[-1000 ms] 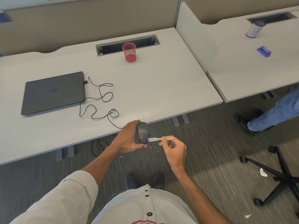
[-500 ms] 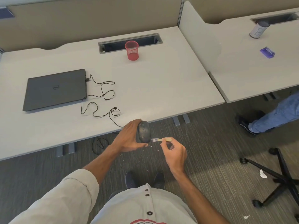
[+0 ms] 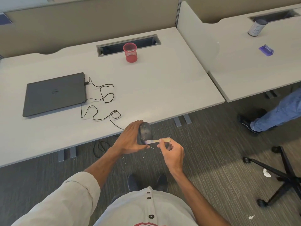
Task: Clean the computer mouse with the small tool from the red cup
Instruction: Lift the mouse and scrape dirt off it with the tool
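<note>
Left hand (image 3: 130, 139) gripping computer mouse (image 3: 145, 133), holding it on edge just past front edge of desk (image 3: 162, 88), button side facing right. Right hand (image 3: 172, 152) pinching small tool (image 3: 157, 141) by wooden handle between thumb and fingertips, pale bristle end touching lower face of mouse. Mouse cable (image 3: 101, 101) trailing in loops across desk to closed laptop (image 3: 54, 94). Red cup (image 3: 130, 52) standing upright at back of desk, beside cable slot (image 3: 112, 48), well apart from hands. White specks lying on carpet (image 3: 211, 168) below mouse.
</note>
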Demonstrator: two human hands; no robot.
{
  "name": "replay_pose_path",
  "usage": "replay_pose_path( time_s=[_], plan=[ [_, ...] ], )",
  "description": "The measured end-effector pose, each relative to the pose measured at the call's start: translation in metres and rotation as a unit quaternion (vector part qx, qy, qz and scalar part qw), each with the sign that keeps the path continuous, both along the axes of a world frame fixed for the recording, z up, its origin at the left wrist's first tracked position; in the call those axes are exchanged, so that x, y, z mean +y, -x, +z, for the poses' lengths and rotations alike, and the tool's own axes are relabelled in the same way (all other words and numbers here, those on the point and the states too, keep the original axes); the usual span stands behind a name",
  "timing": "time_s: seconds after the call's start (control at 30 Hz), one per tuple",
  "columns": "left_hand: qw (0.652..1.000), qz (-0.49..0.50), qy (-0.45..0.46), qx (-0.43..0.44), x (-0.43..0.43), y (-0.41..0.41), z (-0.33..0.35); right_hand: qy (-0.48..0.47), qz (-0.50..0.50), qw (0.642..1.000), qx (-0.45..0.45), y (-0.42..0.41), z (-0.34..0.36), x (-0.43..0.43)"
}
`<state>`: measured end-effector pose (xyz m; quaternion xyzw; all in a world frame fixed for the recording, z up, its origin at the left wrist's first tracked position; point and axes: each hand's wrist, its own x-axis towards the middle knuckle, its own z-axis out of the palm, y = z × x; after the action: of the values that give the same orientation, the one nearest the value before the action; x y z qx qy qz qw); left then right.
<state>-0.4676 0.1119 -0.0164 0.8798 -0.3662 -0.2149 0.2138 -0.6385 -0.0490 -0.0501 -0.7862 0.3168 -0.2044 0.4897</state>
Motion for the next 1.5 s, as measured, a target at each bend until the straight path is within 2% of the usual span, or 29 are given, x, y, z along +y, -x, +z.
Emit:
replay_pose_path(
  time_s=[0.2, 0.4, 0.5, 0.6, 0.77, 0.9, 1.03, 1.17, 1.37, 1.5],
  plan=[
    [1.0, 0.0, 0.002, 0.002, 0.0, 0.001, 0.0, 0.001, -0.084, 0.995, 0.044, 0.008, 0.0, -0.019],
    [1.0, 0.007, 0.012, 0.001, -0.002, 0.003, 0.001, -0.065, -0.033, 0.997, -0.01, 0.006, 0.005, -0.014],
    [1.0, 0.009, 0.018, 0.0, -0.003, 0.002, 0.002, -0.091, -0.032, 0.995, 0.003, 0.003, 0.006, -0.008],
    [1.0, 0.009, 0.022, -0.004, -0.002, 0.001, 0.003, -0.082, -0.075, 0.993, 0.03, 0.002, 0.008, -0.009],
    [1.0, 0.007, 0.016, -0.019, 0.001, 0.001, -0.001, 0.025, -0.102, 0.993, 0.047, 0.004, 0.021, -0.015],
    [1.0, 0.002, 0.006, -0.026, -0.001, 0.003, -0.005, 0.188, -0.02, 0.982, 0.005, 0.003, 0.039, -0.005],
    [0.999, 0.0, -0.004, -0.037, -0.007, 0.004, -0.007, 0.304, 0.083, 0.948, -0.047, 0.004, 0.039, 0.004],
    [0.999, 0.027, 0.01, -0.039, -0.015, 0.006, -0.005, 0.372, 0.1, 0.921, -0.058, 0.007, 0.038, 0.007],
    [0.997, 0.055, 0.029, -0.035, -0.025, 0.008, -0.006, 0.481, 0.116, 0.869, -0.024, 0.008, 0.04, 0.0],
    [0.997, 0.061, 0.04, -0.031, -0.029, 0.007, -0.005, 0.496, 0.108, 0.862, -0.012, 0.002, 0.041, 0.001]
  ],
)
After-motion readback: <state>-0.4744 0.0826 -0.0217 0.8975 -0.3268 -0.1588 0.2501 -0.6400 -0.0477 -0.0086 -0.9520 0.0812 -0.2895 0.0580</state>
